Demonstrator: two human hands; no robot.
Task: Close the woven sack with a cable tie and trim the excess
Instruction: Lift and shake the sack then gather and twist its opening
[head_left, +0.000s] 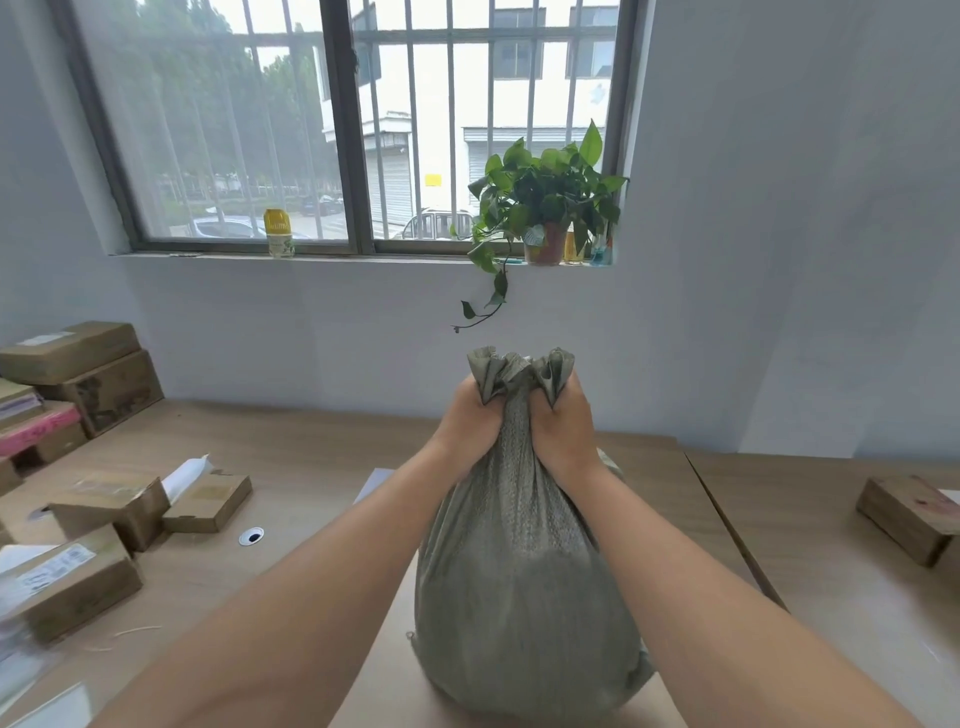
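Head view, frame centre: my left hand (470, 415) and right hand (563, 421) each grip the gathered neck of the upright woven sack (524, 587), fingers curled tight.

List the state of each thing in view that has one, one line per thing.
woven sack: upright on the table, full, neck gathered shut, no cable tie visible
left hand: grips the sack's neck
right hand: grips the sack's neck
window: shut, barred
potted plant: upright on the sill, one vine trailing down
small box: flap open, white paper sticking out
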